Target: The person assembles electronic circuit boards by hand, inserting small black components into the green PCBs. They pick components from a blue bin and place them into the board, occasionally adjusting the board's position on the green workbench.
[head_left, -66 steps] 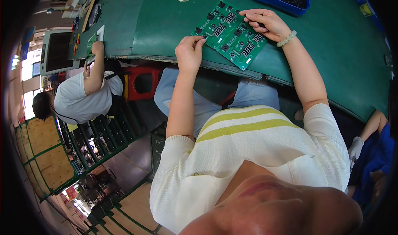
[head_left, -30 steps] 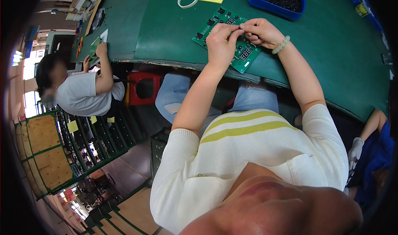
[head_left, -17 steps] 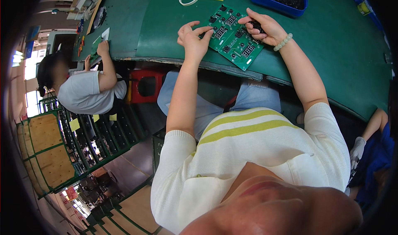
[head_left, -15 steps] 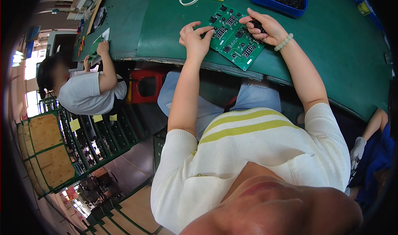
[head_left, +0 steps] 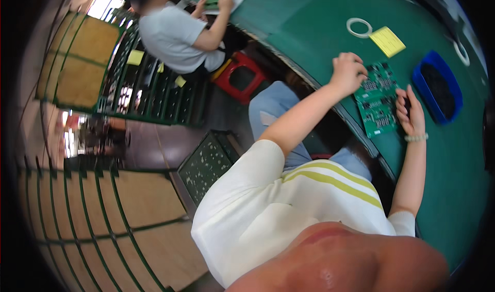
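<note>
- Nearest the camera is the person's cream shirt (head_left: 289, 209) with yellow stripes; both bare forearms run up from it toward the green bench top (head_left: 454, 189).
- The right hand (head_left: 410, 111), with a pale bead bracelet (head_left: 415, 137) at the wrist, lies flat with its fingers loosely extended, resting against the 3 o'clock edge of the green circuit board (head_left: 379, 98). Whether it pinches a small part, I cannot tell.
- The left hand (head_left: 348, 71) is curled, knuckles up, fingers bent down onto the board's 10 o'clock corner. What, if anything, sits under the fingertips is hidden.
- The circuit board lies flat on the bench top between the two hands, its near end close to the bench edge.
- At 3 o'clock of the board, just beside the right hand, stands a blue tray (head_left: 438, 88) of small dark parts.
- At 12 o'clock of the board lie a yellow note pad (head_left: 388, 41) and, beyond it, a white tape ring (head_left: 359, 27).
- Risk, as I judge it: the board is held only by light touch at its edges, so a push from either hand could slide it toward the bench edge.
- Farther, at 10 o'clock, a co-worker in a grey shirt (head_left: 175, 34) leans over the same bench beside a red stool (head_left: 240, 78).
</note>
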{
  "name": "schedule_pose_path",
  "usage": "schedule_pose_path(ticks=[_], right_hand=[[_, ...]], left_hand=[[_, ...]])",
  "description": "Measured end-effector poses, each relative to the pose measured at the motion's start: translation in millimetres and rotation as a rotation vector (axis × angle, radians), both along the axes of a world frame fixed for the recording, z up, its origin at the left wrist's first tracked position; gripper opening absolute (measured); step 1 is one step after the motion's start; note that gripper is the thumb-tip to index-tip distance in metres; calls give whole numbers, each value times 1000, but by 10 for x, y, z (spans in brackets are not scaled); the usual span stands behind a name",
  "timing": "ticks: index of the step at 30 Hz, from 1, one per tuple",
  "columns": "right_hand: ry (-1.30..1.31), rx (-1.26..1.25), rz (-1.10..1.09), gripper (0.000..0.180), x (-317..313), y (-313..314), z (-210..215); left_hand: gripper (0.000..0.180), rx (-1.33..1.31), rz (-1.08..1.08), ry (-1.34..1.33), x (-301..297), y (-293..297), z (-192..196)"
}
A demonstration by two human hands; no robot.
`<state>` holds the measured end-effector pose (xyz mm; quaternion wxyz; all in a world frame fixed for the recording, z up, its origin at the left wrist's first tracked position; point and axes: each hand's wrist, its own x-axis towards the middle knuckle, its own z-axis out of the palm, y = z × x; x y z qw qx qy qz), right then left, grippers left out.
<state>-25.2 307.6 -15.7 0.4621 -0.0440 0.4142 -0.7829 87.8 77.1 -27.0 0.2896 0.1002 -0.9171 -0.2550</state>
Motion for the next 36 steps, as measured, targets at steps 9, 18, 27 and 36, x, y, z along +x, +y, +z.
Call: schedule_pose_path(ticks=[9, 18, 27, 36], right_hand=[[-10, -3, 4, 39, -28, 15, 2], [-54, -77, 28, 41, -77, 28, -39], [-60, -87, 34, 40, -103, 14, -98], [27, 13, 18, 39, -24, -41, -26]], left_hand=[[7, 65, -33, -137, -35, 13, 41], [4, -73, -117, -27, -68, -33, -94], [3, -12, -67, -195, -85, -18, -6], [9, -63, -64, 341, -139, 523, 343]])
